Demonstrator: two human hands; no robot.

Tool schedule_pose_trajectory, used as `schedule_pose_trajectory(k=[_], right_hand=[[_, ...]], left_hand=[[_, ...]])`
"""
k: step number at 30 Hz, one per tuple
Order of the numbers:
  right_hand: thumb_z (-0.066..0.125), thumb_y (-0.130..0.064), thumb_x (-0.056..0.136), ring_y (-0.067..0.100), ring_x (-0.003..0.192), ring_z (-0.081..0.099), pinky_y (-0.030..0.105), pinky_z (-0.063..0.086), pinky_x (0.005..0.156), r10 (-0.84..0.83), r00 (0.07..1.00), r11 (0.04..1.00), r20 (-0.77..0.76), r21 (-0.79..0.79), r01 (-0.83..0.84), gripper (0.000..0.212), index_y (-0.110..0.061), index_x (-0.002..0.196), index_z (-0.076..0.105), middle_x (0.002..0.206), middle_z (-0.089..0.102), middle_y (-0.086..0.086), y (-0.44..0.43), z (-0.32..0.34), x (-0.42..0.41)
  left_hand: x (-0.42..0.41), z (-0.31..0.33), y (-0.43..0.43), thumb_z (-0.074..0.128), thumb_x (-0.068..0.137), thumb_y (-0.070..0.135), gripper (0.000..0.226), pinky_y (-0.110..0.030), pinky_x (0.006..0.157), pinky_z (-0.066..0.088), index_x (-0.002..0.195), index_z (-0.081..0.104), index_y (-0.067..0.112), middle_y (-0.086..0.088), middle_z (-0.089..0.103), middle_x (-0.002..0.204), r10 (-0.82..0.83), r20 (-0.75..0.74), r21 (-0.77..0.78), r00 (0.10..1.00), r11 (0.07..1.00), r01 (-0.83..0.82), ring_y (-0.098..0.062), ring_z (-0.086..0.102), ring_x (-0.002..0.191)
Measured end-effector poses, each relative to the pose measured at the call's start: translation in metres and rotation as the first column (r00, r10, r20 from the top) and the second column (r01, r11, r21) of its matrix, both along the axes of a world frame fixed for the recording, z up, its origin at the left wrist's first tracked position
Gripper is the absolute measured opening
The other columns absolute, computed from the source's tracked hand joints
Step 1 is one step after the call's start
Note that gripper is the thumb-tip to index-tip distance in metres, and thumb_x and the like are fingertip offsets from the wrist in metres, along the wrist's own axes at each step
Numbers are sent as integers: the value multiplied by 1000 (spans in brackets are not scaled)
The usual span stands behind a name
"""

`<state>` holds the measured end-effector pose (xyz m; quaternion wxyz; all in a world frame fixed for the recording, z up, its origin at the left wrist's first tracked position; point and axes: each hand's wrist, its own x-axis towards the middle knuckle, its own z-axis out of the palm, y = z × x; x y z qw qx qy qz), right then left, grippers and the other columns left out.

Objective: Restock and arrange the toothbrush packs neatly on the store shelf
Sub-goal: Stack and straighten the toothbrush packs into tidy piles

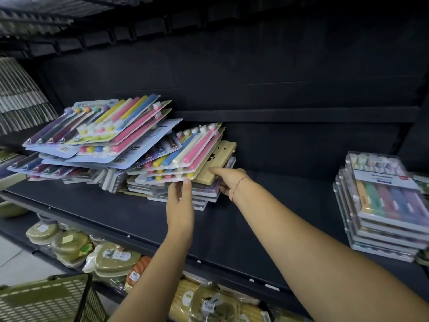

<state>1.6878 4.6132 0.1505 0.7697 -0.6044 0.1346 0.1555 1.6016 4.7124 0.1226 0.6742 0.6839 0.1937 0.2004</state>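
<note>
Black shelf [130, 219], and the job looks barely half done. Toward its left end lies one sprawling heap of toothbrush packs [92, 138], fanned at odd angles and too overlapped to count. At the right edge stands one squared stack of clear cases [385, 212], at least five deep. The left hand [180, 201] lays straight fingers against the front edges of three pastel packs [185, 154]. The right hand [228, 180] pinches one beige pack [216, 159] beside them. Most of the heap remains unsorted.
</note>
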Motion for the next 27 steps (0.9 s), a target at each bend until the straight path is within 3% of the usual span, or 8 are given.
schedule_pose_trajectory(k=[3, 5, 8, 11, 12, 17, 23, 27], right_hand=[[74, -34, 83, 15, 85, 61, 30, 48, 78, 159, 982, 986, -105, -31, -163, 34, -18, 108, 59, 94, 62, 0, -3, 0, -5], [77, -44, 77, 21, 105, 61, 42, 48, 88, 219, 963, 973, -154, -32, -227, 46, -20, 112, 59, 112, 63, 2, -3, -4, -7], [80, -40, 74, 21, 100, 68, 34, 56, 70, 196, 974, 980, -110, 52, -191, 48, -19, 114, 63, 114, 69, 6, -2, -8, -9], [84, -43, 55, 23, 98, 69, 33, 57, 63, 180, 982, 983, -63, 37, -178, 71, -21, 118, 61, 116, 67, 6, -4, -13, -12], [84, -44, 52, 24, 98, 68, 34, 58, 63, 183, 981, 983, -56, 32, -182, 76, -21, 120, 59, 117, 67, 7, -6, -14, -13], [76, -29, 81, 23, 99, 68, 42, 58, 80, 180, 984, 982, 18, 57, -180, 48, -22, 124, 56, 113, 69, 5, -43, -26, -35], [74, -27, 84, 20, 101, 68, 34, 57, 72, 155, 984, 987, 86, -61, -150, 42, -27, 122, 57, 110, 72, 2, -121, -42, -80], [72, -32, 85, 18, 97, 68, 31, 54, 72, 96, 991, 987, 88, -135, -84, 40, -21, 121, 58, 108, 72, 2, -148, -45, -95]], left_hand=[[-3, -7, 1, 54, 96, 45, 32, -21, 89, 38, 123, 51, 28, 16, 57, 122, -45, 69, 58, 997, 997, 41, -8, 53, 116], [-5, -14, -3, 58, 91, 52, 33, -21, 89, 42, 116, 53, 33, 17, 58, 117, -78, 92, 94, 993, 993, 70, -6, 53, 116], [2, -18, -7, 61, 78, 72, 67, -40, 107, 38, 129, 48, 29, 10, 46, 130, -40, 49, 145, 998, 989, 32, -13, 42, 128], [17, -4, -8, 64, 53, 89, 113, -48, 110, 38, 141, 42, 21, 4, 45, 138, 2, -1, 114, 1000, 993, -2, -19, 41, 133], [22, 1, -7, 67, 52, 88, 116, -48, 110, 39, 145, 39, 22, 2, 47, 140, 7, 10, 72, 1000, 997, -8, -19, 42, 134], [34, 14, -5, 72, 81, 53, 82, -35, 108, 39, 147, 35, 21, 6, 50, 139, 52, 76, -103, 996, 994, -44, -15, 49, 126], [21, -12, -18, 61, 94, 42, 52, -31, 93, 39, 135, 50, 13, -1, 56, 129, 49, -17, -42, 999, 998, -50, -22, 52, 121], [16, -13, -21, 61, 92, 48, 58, -36, 90, 44, 130, 55, 4, -12, 56, 130, 140, -146, -18, 979, 989, -145, -27, 55, 110]])
